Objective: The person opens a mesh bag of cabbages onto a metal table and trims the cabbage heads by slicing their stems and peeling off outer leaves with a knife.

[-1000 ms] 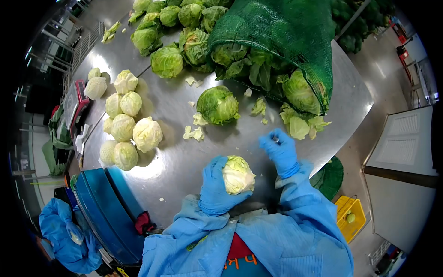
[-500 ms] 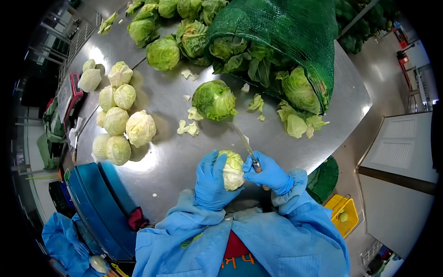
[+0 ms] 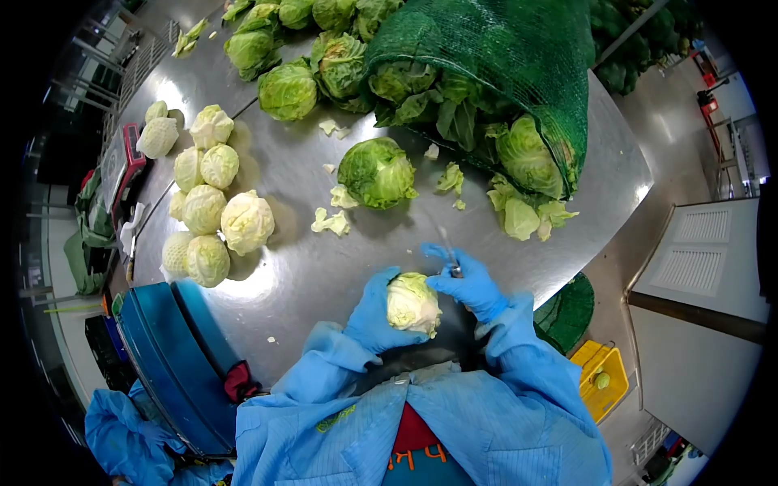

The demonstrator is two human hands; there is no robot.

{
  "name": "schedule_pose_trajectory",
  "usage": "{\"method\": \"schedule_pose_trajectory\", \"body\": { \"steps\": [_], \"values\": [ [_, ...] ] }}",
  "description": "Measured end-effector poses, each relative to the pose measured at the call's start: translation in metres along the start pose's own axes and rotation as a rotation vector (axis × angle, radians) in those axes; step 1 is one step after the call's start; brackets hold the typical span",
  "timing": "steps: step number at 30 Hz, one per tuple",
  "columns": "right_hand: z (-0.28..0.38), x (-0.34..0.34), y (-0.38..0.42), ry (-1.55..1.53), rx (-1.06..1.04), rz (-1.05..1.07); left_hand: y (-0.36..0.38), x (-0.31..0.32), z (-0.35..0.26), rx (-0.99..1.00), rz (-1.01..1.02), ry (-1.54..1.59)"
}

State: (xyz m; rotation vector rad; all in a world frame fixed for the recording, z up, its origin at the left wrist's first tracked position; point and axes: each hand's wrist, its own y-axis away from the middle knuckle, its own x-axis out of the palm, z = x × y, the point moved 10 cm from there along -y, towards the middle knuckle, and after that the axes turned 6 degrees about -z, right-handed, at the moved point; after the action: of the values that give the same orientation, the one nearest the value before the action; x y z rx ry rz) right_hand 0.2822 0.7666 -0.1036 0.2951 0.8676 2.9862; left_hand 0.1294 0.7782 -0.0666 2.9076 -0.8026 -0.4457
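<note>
A trimmed, pale cabbage (image 3: 414,304) rests in my left hand (image 3: 377,314), whose blue-gloved fingers wrap round its left side and underside. My right hand (image 3: 470,283), gloved in blue too, is closed on a knife (image 3: 455,266) just to the right of the cabbage. The blade points away from me and is blurred and hard to see. Beyond my hands, a green untrimmed cabbage (image 3: 377,172) sits on the steel table (image 3: 324,267), with torn leaf pieces (image 3: 331,221) beside it.
Several peeled cabbages (image 3: 205,209) are grouped at left, near a red-edged scale (image 3: 121,174). A green mesh sack (image 3: 502,65) spills leafy cabbages at the back. A blue bin (image 3: 174,364) stands left of me; a yellow crate (image 3: 601,377) is on the floor at right.
The cabbage has turned and shifted slightly right in my left hand, showing its pale side. My right hand has moved a little away from me, the knife with it, its blade now blurred.
</note>
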Motion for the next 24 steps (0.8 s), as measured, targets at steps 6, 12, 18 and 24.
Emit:
{"method": "schedule_pose_trajectory", "body": {
  "steps": [6, 12, 18, 24],
  "values": [
    [-0.046, 0.012, -0.004, -0.158, 0.085, 0.129, -0.001, 0.007, 0.026, -0.045, 0.106, 0.212],
    [-0.041, 0.004, 0.008, -0.099, 0.018, -0.180, 0.020, -0.027, 0.025, -0.254, -0.148, 0.322],
    [-0.033, 0.017, 0.007, -0.187, 0.142, -0.116, 0.011, -0.037, 0.049, -0.234, -0.323, 0.403],
    [-0.021, -0.033, -0.003, -0.214, -0.001, -0.209, 0.020, -0.031, 0.071, -0.557, -0.234, 1.221]
  ]
}}
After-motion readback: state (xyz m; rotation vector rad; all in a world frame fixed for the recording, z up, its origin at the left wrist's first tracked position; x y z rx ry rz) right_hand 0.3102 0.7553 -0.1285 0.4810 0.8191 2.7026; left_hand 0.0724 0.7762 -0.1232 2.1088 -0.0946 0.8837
